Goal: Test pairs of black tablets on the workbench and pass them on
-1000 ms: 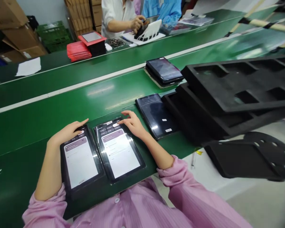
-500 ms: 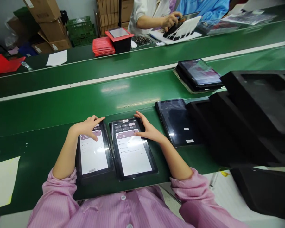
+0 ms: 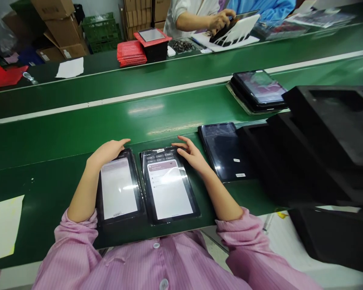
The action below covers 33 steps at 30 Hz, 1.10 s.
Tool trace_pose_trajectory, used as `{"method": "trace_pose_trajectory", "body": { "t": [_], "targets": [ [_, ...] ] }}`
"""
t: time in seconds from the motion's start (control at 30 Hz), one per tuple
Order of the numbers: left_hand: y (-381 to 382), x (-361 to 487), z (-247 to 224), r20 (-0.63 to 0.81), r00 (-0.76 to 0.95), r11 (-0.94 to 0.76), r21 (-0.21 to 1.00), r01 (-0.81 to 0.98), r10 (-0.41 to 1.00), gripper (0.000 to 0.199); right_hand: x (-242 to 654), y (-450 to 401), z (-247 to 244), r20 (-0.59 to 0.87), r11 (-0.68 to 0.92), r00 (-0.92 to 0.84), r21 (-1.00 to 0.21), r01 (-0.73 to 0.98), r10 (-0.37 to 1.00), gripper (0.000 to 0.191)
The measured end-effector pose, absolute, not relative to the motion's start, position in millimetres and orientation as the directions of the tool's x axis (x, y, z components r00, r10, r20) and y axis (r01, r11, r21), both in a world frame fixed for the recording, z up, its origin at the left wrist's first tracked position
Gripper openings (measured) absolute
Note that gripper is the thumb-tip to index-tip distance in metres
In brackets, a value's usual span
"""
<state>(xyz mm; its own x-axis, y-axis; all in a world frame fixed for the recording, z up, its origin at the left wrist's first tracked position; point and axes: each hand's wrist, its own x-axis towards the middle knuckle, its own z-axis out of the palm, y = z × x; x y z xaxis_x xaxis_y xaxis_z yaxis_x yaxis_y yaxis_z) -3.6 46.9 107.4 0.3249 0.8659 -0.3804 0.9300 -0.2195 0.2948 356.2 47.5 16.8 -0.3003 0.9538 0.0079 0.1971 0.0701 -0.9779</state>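
Note:
Two tablets in clear film lie side by side on the green bench, screens lit. Over the upper end of the left tablet (image 3: 119,189) is my left hand (image 3: 108,153), a finger stretched out past its top edge and the thumb hidden. Its screen is mostly pale, with a dark bar at the top. My right hand (image 3: 192,154) rests at the upper right corner of the right tablet (image 3: 171,191), fingers reaching over the edge and thumb apart from them. That screen shows dark tiles above a pinkish panel. Neither hand grasps anything.
Right of the tablets lies a dark tablet (image 3: 220,151), beside stacked black foam trays (image 3: 329,133). A tablet stack (image 3: 258,90) sits farther back. Paper (image 3: 4,227) lies at left. Across the bench, a co-worker's hand (image 3: 222,21) holds a device near red pouches (image 3: 131,53).
Both thumbs have drawn back from the screens toward the tablets' top edges. The left screen's panel and tiles have given way to a paler page; the right screen's list has changed slightly.

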Motion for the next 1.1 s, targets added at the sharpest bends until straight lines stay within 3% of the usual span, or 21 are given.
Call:
{"method": "trace_pose_trajectory", "body": {
  "t": [0.1, 0.2, 0.27, 0.5, 0.63, 0.83, 0.97, 1.1],
  "targets": [
    [38.8, 1.1, 111.0, -0.451, 0.353, -0.234, 0.298, 0.925, 0.820, 0.073, 362.8, 42.4, 23.6, -0.025, 0.066, -0.403, -0.975, 0.211, 0.915, 0.077],
    [29.1, 5.0, 116.2, -0.539, 0.384, -0.288, 0.258, 0.922, 0.750, 0.110, 369.9, 32.9, 33.4, -0.019, 0.194, -0.572, -0.931, 0.308, 0.820, 0.111],
    [23.9, 7.5, 118.3, -0.571, 0.394, -0.340, 0.206, 0.918, 0.720, 0.123, 372.7, 28.2, 36.8, -0.013, 0.282, -0.650, -0.895, 0.347, 0.759, 0.127],
    [17.7, 19.5, 104.6, -0.578, 0.385, -0.412, 0.091, 0.907, 0.720, 0.143, 371.8, 27.8, 41.3, 0.005, 0.362, -0.683, -0.851, 0.381, 0.731, 0.130],
    [19.0, 18.2, 103.0, -0.543, 0.384, -0.394, 0.103, 0.913, 0.747, 0.136, 377.6, 23.3, 40.2, -0.024, 0.215, -0.560, -0.909, 0.356, 0.828, 0.120],
    [27.6, 10.2, 103.5, -0.514, 0.447, -0.376, 0.243, 0.894, 0.732, 0.104, 385.0, 1.3, 16.0, -0.161, -0.094, -0.279, -0.967, 0.238, 0.947, 0.058],
    [33.3, 8.3, 96.3, -0.475, 0.560, -0.434, 0.355, 0.828, 0.679, 0.071, 382.0, -6.3, 12.3, -0.215, -0.185, -0.188, -0.969, 0.165, 0.958, 0.052],
    [34.1, 7.3, 94.2, -0.467, 0.578, -0.451, 0.363, 0.815, 0.669, 0.061, 380.0, -6.2, 17.5, -0.253, -0.232, -0.160, -0.962, 0.142, 0.954, 0.053]
  ]
}}
